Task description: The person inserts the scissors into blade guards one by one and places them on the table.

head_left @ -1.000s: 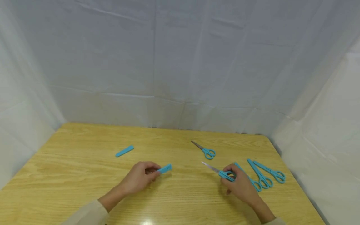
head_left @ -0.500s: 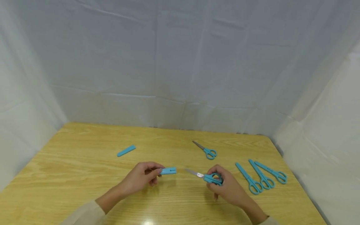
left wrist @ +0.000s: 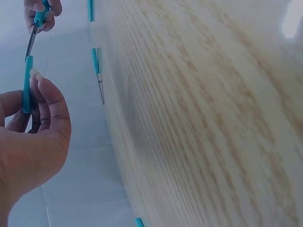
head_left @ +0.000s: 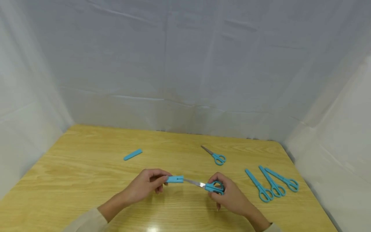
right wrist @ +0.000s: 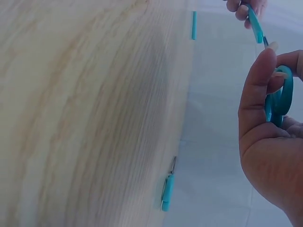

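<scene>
My left hand pinches a blue scissors cover between thumb and fingers, its slotted mouth facing right. In my right hand is a pair of scissors, gripped by the blue handles with the blades closed and pointing left. The blade tip is right at the cover's mouth in the head view. Both wrist views show the same: the cover lines up with the blades in the left one, and the scissors' handle loops sit among my fingers in the right one. Both things are held above the table.
Uncovered scissors lie behind my right hand. A second blue cover lies at the back left. Several covered scissors lie side by side at the right of the wooden table. White sheeting hangs behind and at both sides.
My right hand has carried the scissors left until the tip met the cover's mouth. The left hand has turned the cover level and shifted it slightly right.
</scene>
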A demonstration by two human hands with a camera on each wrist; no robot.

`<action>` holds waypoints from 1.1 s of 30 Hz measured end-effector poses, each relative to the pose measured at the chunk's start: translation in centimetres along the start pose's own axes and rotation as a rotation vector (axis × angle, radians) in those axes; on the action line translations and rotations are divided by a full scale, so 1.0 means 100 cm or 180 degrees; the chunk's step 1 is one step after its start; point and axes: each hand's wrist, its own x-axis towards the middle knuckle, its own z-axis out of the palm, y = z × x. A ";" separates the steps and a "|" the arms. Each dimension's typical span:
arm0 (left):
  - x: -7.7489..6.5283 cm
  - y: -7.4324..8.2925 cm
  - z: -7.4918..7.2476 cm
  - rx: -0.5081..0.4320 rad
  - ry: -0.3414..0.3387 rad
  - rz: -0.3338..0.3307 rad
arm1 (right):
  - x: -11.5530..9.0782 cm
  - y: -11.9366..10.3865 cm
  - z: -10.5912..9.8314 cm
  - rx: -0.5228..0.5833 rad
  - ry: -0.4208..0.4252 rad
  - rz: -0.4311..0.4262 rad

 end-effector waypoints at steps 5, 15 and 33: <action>0.000 -0.001 -0.001 0.0001 -0.0021 0.0001 | 0.000 0.001 0.001 -0.0031 0.0007 0.0001; 0.000 -0.004 0.001 -0.0068 -0.0110 -0.0063 | 0.004 0.002 0.006 -0.0008 -0.0133 -0.0014; 0.002 -0.006 0.011 0.0182 -0.0161 0.0011 | 0.012 -0.007 0.014 -0.0026 -0.0200 -0.0033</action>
